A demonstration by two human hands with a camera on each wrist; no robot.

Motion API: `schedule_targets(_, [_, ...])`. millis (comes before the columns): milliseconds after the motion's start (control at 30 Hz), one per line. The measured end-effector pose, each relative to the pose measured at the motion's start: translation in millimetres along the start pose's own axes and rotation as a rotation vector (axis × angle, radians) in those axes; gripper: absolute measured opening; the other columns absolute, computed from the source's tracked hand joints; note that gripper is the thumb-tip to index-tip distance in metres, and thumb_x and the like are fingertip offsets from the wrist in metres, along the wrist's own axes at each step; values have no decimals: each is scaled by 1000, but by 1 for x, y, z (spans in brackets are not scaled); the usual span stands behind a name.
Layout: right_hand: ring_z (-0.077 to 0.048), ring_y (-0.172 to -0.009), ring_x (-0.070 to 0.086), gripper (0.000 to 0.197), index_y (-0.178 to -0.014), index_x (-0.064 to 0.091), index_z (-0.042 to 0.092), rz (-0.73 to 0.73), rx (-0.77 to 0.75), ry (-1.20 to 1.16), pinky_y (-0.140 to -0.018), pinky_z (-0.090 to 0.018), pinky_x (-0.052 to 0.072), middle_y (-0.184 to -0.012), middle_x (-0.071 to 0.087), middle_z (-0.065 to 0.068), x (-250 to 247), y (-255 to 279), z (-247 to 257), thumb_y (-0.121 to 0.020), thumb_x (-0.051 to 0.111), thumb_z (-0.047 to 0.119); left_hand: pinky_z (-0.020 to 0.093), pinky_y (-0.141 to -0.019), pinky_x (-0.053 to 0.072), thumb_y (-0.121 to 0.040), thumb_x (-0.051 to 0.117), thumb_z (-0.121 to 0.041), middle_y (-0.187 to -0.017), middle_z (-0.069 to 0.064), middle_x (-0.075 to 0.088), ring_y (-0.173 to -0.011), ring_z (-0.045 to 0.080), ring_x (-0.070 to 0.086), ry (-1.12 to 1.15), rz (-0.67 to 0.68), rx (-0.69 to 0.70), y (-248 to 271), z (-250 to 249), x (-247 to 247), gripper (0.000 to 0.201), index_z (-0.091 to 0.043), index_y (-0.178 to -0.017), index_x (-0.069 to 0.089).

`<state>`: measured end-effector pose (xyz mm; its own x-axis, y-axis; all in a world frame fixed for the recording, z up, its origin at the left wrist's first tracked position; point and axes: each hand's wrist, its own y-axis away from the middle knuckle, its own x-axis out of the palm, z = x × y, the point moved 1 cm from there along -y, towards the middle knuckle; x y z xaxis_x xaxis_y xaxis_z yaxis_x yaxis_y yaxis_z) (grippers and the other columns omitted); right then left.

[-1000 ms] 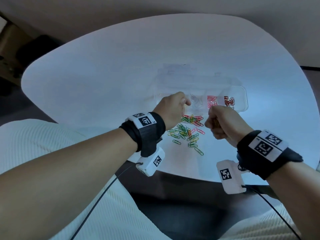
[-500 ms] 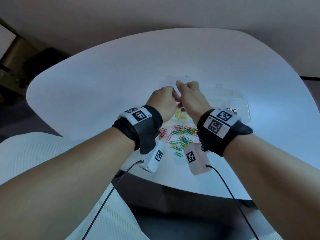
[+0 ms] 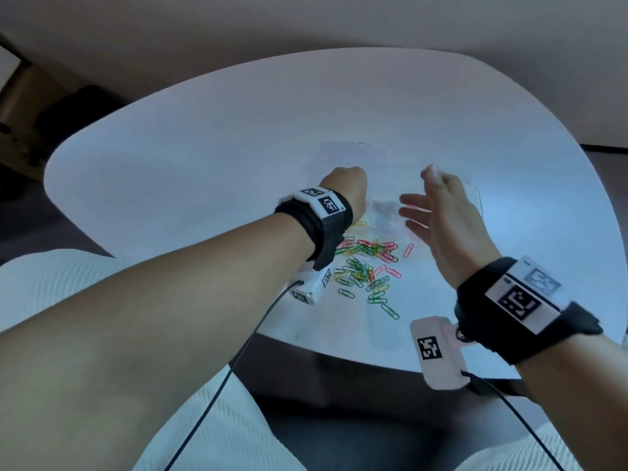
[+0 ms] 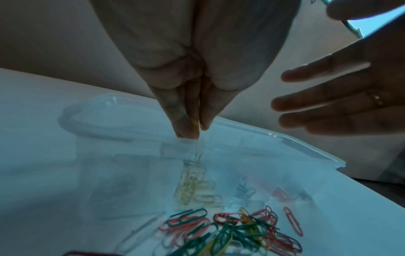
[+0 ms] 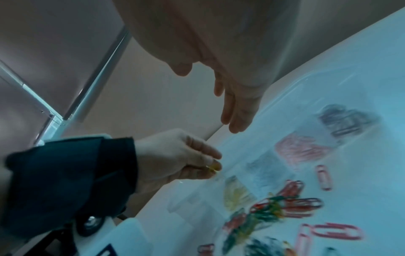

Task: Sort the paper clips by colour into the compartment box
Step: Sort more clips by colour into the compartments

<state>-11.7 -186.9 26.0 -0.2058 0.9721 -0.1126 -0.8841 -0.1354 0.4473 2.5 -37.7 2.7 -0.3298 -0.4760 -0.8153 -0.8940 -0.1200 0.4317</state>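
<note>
A clear compartment box point(image 3: 476, 196) lies on the white table, with yellow clips point(image 4: 188, 188), pale clips, pink clips point(image 5: 303, 151) and dark clips point(image 5: 347, 121) in separate compartments. Loose mixed paper clips point(image 3: 368, 266) are piled just in front of it. My left hand point(image 3: 346, 186) hovers over the box's left part, its fingertips point(image 4: 188, 131) pinching a yellow paper clip point(image 5: 213, 167) above the yellow compartment. My right hand point(image 3: 419, 207) floats over the box's right part with fingers straight and spread, holding nothing.
The white rounded table point(image 3: 204, 164) extends far around the box. A single pink clip point(image 3: 408, 249) lies apart, right of the pile. The table's near edge point(image 3: 339, 348) is close behind the pile; cables hang from both wrist cameras.
My right hand has drawn away from the left hand toward the right and opened its fingers. The left hand has stayed over the box's left part, still pinched.
</note>
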Motion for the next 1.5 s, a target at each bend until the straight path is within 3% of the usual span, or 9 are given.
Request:
schedule_targets(67, [-21, -101, 65, 34, -120, 53, 22, -15, -7, 71, -93, -38, 51, -107, 66, -2, -9, 1, -8, -97, 44, 46, 36, -89, 50, -93, 45, -2, -109, 13, 61, -97, 32, 60, -3, -1, 19, -1, 4, 4, 24, -7, -109, 62])
schedule_targets(200, [-17, -76, 68, 8, -92, 65, 22, 91, -97, 459, -76, -38, 54, -84, 71, 1, -18, 2, -26, -92, 56, 22, 32, -95, 48, -92, 46, -5, -126, 4, 60, -111, 24, 58, 116, -65, 105, 13, 8, 0, 39, -21, -126, 57])
schedule_targets(333, [-15, -83, 66, 11, -94, 73, 23, 188, -156, 916, -73, -24, 47, -88, 71, 4, -16, 7, -53, -88, 64, 23, 26, -78, 48, -86, 54, -9, -96, -3, 66, -83, 16, 57, 198, -181, 213, 58, 19, 0, 22, -21, -101, 65])
schedule_targets(433, [-18, -87, 65, 12, -92, 75, 24, 206, -126, 1035, -80, -30, 52, -91, 71, 1, -9, 6, -72, -86, 68, 31, 27, -77, 48, -84, 58, -14, -94, -4, 67, -85, 17, 60, 91, 7, 143, 80, 34, 19, 14, -23, -91, 66])
schedule_targets(667, [-23, -82, 63, 15, -93, 70, 24, 108, -132, 1093, -68, -28, 50, -91, 70, 0, 16, 10, -91, -84, 67, 36, 30, -77, 48, -85, 58, -9, -104, 1, 66, -94, 23, 61, -83, 168, 118, 64, 44, 52, 20, -23, -98, 64])
schedule_targets(1000, [-22, -97, 66, 26, -114, 70, 22, 78, -151, 955, -91, -34, 51, -99, 74, -2, 1, 1, -94, -88, 65, 21, 30, -83, 49, -88, 58, -9, -110, 6, 66, -100, 25, 62, -79, 134, 160, 54, 47, 68, 24, -18, -109, 65])
schedule_targets(1133, [-20, -94, 66, 27, -113, 69, 25, 31, -169, 1004, -85, -28, 51, -101, 73, -1, -13, -6, -90, -89, 64, 15, 30, -85, 50, -88, 58, -8, -110, 4, 67, -100, 24, 63, -22, 126, 132, 54, 48, 62, 25, -17, -109, 68])
schedule_targets(1367, [-24, -95, 63, 21, -108, 72, 25, 97, -297, 1087, -81, -36, 53, -104, 69, -2, 0, -4, -93, -89, 65, 23, 24, -78, 50, -81, 73, -16, -96, 0, 69, -89, 17, 64, 113, 87, 66, 48, 52, 52, 19, -19, -100, 72])
schedule_targets(1500, [-26, -90, 62, 16, -96, 75, 25, 140, -329, 1133, -74, -37, 54, -101, 69, -3, 8, 0, -97, -89, 61, 20, 24, -70, 51, -80, 74, -12, -68, -7, 65, -60, 10, 61, 249, 66, 27, 46, 53, 45, 12, -18, -90, 73])
